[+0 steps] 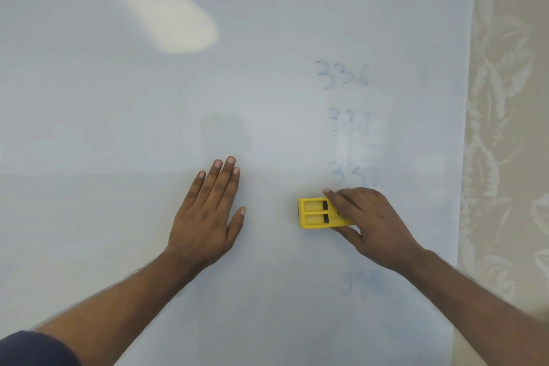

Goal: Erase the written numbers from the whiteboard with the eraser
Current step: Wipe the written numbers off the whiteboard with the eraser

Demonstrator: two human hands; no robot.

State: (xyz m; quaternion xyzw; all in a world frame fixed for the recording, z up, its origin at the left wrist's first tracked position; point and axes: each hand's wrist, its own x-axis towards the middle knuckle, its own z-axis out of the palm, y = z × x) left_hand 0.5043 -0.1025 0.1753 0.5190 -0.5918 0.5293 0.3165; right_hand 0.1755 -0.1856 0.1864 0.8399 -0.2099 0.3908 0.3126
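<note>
Glossy and pale, the whiteboard [148, 128] fills nearly all we see, with leaf-patterned wallpaper [505, 98] running down its right edge. Our left hand [208, 211] lies flat against the board, fingers held together and thumb out, bracing us. Our right hand [368, 223] pinches the yellow eraser [315, 213] between fingers above and thumb below, covering its right end, and the eraser sits against the board.

Blue numbers [343, 74] run in a column up the right side: the top one reads clearly, two fainter ones sit just above the eraser, half smeared, and another ghostly one shows below our right wrist.

The risk we judge here is smearing instead of clearing: light or uneven pressure would leave blue haze like that already on the lower rows. Our wrist passing over the lowest number could also drag ink. The grip is near one end, so the eraser may tilt and lift its free end.
</note>
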